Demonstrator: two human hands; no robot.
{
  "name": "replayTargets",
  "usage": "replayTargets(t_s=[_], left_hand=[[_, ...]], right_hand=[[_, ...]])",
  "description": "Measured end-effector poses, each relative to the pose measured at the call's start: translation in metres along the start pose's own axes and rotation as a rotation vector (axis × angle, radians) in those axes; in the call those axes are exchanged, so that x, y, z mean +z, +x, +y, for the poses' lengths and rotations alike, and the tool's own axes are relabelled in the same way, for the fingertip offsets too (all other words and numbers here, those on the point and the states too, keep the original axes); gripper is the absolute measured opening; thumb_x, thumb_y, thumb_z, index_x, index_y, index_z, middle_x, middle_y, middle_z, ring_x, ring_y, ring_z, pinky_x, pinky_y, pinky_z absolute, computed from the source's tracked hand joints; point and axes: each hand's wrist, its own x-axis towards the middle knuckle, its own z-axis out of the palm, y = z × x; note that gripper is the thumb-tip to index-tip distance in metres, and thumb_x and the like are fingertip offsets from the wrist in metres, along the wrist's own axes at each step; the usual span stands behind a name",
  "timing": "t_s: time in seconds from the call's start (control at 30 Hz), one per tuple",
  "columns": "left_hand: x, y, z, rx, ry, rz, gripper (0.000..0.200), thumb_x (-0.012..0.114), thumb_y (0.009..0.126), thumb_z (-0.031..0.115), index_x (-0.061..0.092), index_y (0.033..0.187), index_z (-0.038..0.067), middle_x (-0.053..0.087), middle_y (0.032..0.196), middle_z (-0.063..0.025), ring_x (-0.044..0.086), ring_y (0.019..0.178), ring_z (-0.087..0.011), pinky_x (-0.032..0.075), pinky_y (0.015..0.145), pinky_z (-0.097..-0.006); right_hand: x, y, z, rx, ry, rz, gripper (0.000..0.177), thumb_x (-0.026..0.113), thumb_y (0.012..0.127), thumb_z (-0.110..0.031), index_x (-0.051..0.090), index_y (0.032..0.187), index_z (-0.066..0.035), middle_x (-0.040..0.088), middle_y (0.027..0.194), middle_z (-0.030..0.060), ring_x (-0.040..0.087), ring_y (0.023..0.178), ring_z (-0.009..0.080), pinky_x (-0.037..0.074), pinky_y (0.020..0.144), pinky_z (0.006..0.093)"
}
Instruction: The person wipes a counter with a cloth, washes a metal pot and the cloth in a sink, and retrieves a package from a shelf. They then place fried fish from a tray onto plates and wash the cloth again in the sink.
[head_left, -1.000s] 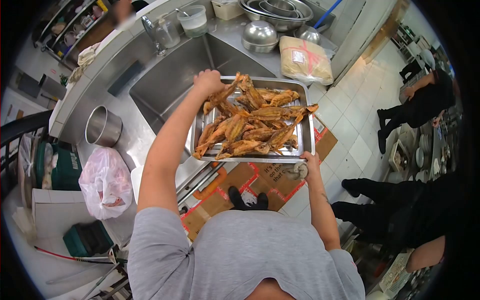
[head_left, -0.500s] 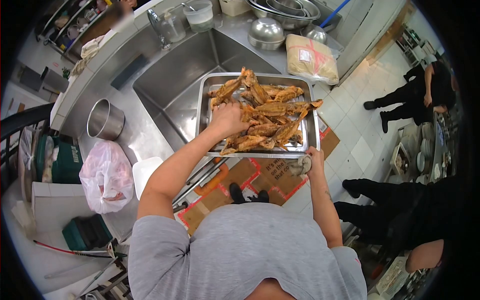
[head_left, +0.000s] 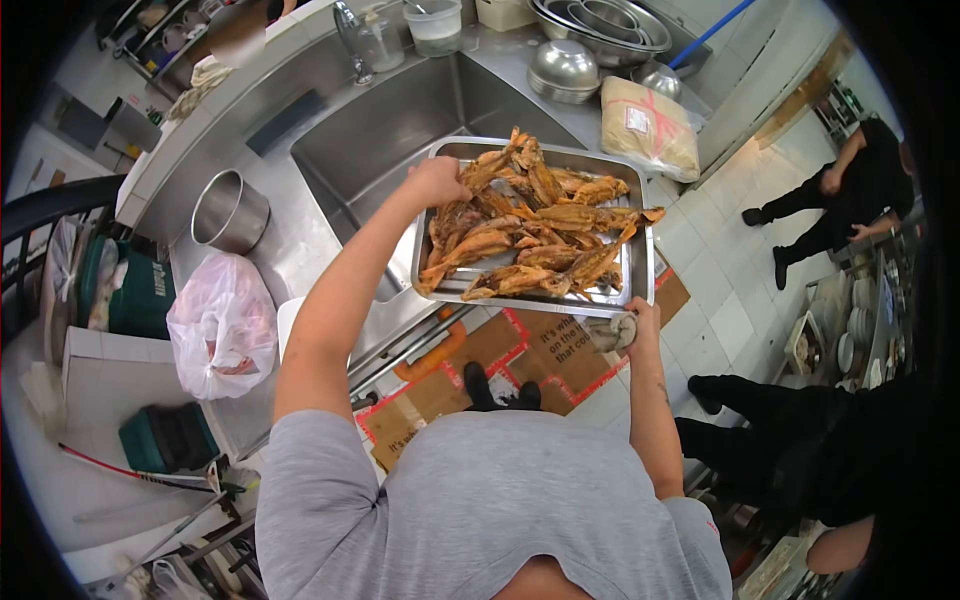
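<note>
A rectangular metal tray (head_left: 520,302) heaped with browned, fried-looking fish (head_left: 590,217) is held over the near right edge of the steel sink. My left hand (head_left: 437,182) is at the tray's far left corner, its fingers curled down onto a fish; the fingertips are partly hidden. At the near right corner, my right hand (head_left: 643,325) grips the tray rim, its thumb on top. A crumpled greyish cloth (head_left: 610,331) is bunched between that hand and the tray.
The sink (head_left: 385,125) lies beyond the tray. A metal pot (head_left: 231,212) and a filled plastic bag (head_left: 222,325) stand on the left. Steel bowls (head_left: 563,70) and a wrapped package (head_left: 650,128) sit at the back right. Two people in black stand on the right; one person's shoe (head_left: 705,394) shows.
My left hand has shifted from the middle left of the fish to the tray's far left corner, uncovering more fish. My right hand keeps its hold, and the view has shifted slightly.
</note>
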Motion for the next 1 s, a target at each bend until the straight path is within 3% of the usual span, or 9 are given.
replayTargets(t_s=[0.07,0.17,0.23,0.33,0.43,0.63,0.77,0.87,1.0], left_hand=[[0.004,-0.019,0.015,0.024,0.164,0.148,0.033,0.066,0.066,0.03,0.059,0.083,0.002,0.058,0.091,-0.0161,0.054,0.093,-0.0291,0.044,0.078,-0.0396],[0.0,-0.054,0.042,0.079,0.216,0.02,0.027,0.063,0.069,0.026,0.059,0.082,0.003,0.057,0.093,-0.0148,0.051,0.098,-0.0288,0.041,0.08,-0.042],[0.006,-0.089,0.056,0.064,0.354,-0.173,0.023,0.062,0.069,0.023,0.059,0.08,0.003,0.057,0.094,-0.0132,0.05,0.098,-0.0291,0.041,0.079,-0.0409],[0.039,-0.113,0.034,0.129,0.47,-0.035,0.022,0.062,0.068,0.022,0.06,0.079,0.003,0.058,0.093,-0.0117,0.052,0.096,-0.0286,0.041,0.08,-0.039],[0.036,-0.119,0.031,0.132,0.429,0.099,0.019,0.059,0.069,0.019,0.061,0.076,0.001,0.06,0.088,-0.0134,0.055,0.089,-0.0305,0.044,0.076,-0.0397],[-0.029,-0.113,0.023,-0.056,0.095,-0.13,0.016,0.055,0.071,0.016,0.062,0.073,0.001,0.059,0.076,-0.0195,0.056,0.078,-0.0359,0.046,0.065,-0.0443],[-0.077,-0.16,0.002,-0.016,0.145,0.09,0.016,0.055,0.075,0.015,0.061,0.075,-0.001,0.056,0.072,-0.0185,0.054,0.074,-0.0353,0.043,0.068,-0.0431],[-0.101,-0.224,-0.003,-0.199,0.137,0.27,0.017,0.057,0.077,0.014,0.058,0.072,-0.002,0.054,0.068,-0.0186,0.051,0.069,-0.0346,0.039,0.064,-0.0429],[-0.062,-0.3,-0.024,-0.43,0.263,0.417,0.014,0.056,0.078,0.01,0.057,0.071,-0.002,0.052,0.071,-0.019,0.049,0.07,-0.0349,0.038,0.062,-0.0433]], right_hand=[[0.0,0.0,-0.001,0.013,-0.002,-0.01,0.009,0.051,0.06,-0.003,0.048,0.068,0.0,0.046,0.061,0.0053,0.049,0.049,0.0196,0.043,0.045,0.032],[0.003,-0.004,-0.005,0.03,-0.002,0.009,0.009,0.051,0.06,-0.002,0.047,0.068,-0.001,0.045,0.06,0.0058,0.048,0.049,0.0199,0.043,0.044,0.032],[0.005,-0.009,-0.01,0.031,-0.011,0.022,0.01,0.051,0.059,-0.002,0.046,0.068,-0.001,0.045,0.061,0.0065,0.048,0.049,0.02,0.043,0.044,0.0323],[0.008,-0.009,-0.012,0.017,-0.02,0.054,0.011,0.051,0.059,-0.002,0.045,0.069,-0.001,0.046,0.062,0.0077,0.048,0.049,0.0204,0.044,0.045,0.0331],[0.006,-0.004,-0.006,0.016,-0.008,0.111,0.012,0.051,0.059,-0.002,0.045,0.07,0.0,0.046,0.063,0.0083,0.049,0.05,0.0209,0.044,0.046,0.0337],[0.005,-0.004,-0.007,0.049,-0.017,0.023,0.015,0.051,0.058,-0.001,0.047,0.073,0.002,0.047,0.064,0.0082,0.05,0.052,0.0219,0.046,0.049,0.0341],[0.006,-0.003,-0.005,0.011,-0.065,0.064,0.011,0.05,0.059,-0.002,0.046,0.069,0.001,0.046,0.063,0.0068,0.05,0.051,0.0214,0.044,0.047,0.0328],[-0.008,0.014,0.007,0.026,-0.056,0.045,0.01,0.049,0.06,-0.001,0.046,0.069,0.001,0.045,0.063,0.006,0.05,0.052,0.0206,0.044,0.048,0.0326],[-0.012,0.02,0.013,0.018,-0.019,0.042,0.01,0.049,0.06,-0.001,0.047,0.069,0.001,0.045,0.062,0.0058,0.049,0.051,0.02,0.044,0.048,0.0331]])
